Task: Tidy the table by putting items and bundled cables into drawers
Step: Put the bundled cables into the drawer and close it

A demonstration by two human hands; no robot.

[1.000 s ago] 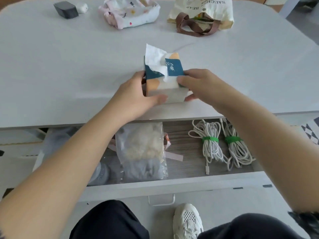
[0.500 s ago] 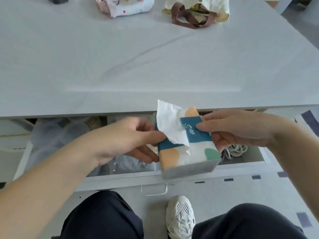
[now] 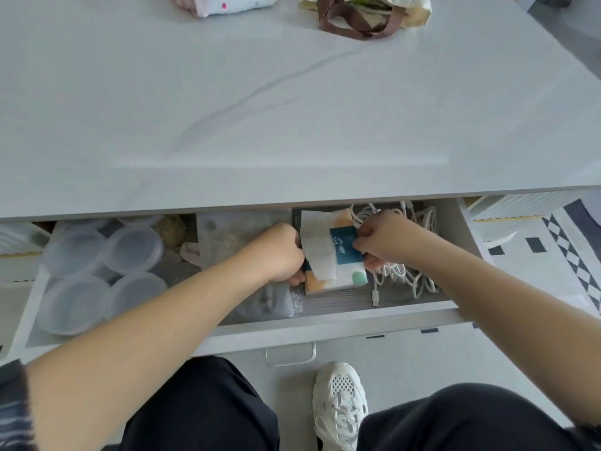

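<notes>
Tissue pack sits pinched between left hand and right hand at the right end of the drawer; lower it flat beside the cables before releasing

Tissue pack flat in drawer

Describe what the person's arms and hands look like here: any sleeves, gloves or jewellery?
The left hand and right hand are bare: no gloves, rings or watch visible. Forearms are uncovered. A dark striped left sleeve shows at the bottom-left corner, a dark right sleeve edge at the bottom-right.
</notes>
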